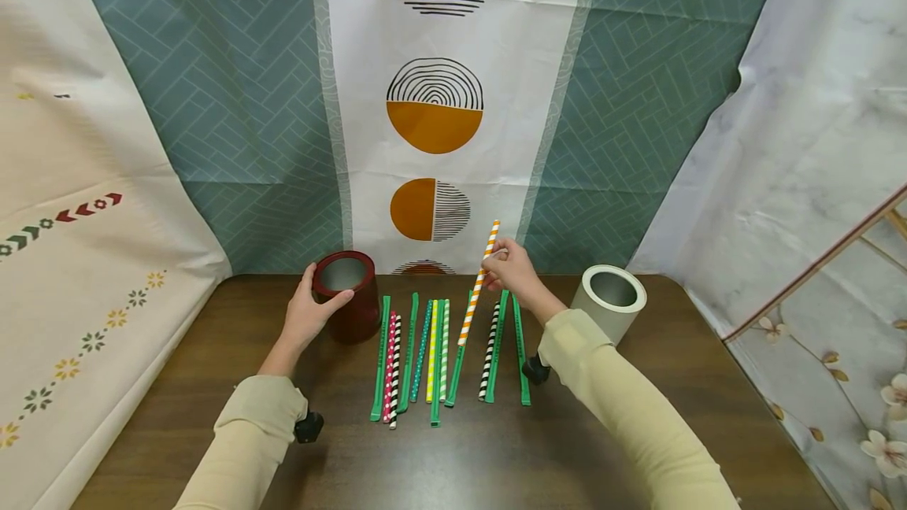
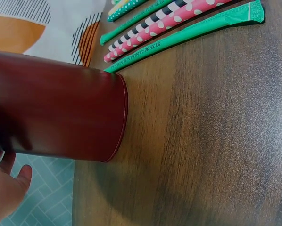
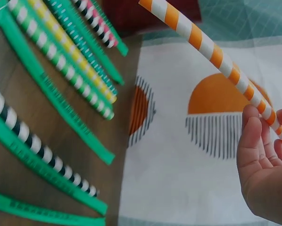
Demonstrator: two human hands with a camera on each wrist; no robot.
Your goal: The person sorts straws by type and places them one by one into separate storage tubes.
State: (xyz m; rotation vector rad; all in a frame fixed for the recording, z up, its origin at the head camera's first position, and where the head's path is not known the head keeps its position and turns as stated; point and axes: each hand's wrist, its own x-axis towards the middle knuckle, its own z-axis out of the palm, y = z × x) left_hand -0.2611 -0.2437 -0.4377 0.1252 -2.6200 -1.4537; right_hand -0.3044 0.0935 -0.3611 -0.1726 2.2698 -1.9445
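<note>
My right hand (image 1: 512,267) pinches an orange-and-white striped paper straw (image 1: 479,283) near its upper part and holds it tilted above the table. In the right wrist view the striped straw (image 3: 215,55) slants between thumb and fingers. My left hand (image 1: 312,313) grips a dark red cylindrical container (image 1: 354,312), thumb and fingers at its rim; the container is open at the top with a grey inside. The left wrist view shows the container's side (image 2: 61,108) and part of the hand (image 2: 9,186). Between the hands lie several straws, among them a pink dotted straw (image 1: 389,368) and a yellow straw (image 1: 432,352).
A white cylindrical container (image 1: 611,301), open at the top, stands at the back right by the right forearm. Several green paper-wrapped straws (image 1: 379,360) and black-and-white striped straws (image 1: 489,352) lie in a row on the brown table (image 1: 453,463). A patterned cloth (image 1: 354,203) hangs behind.
</note>
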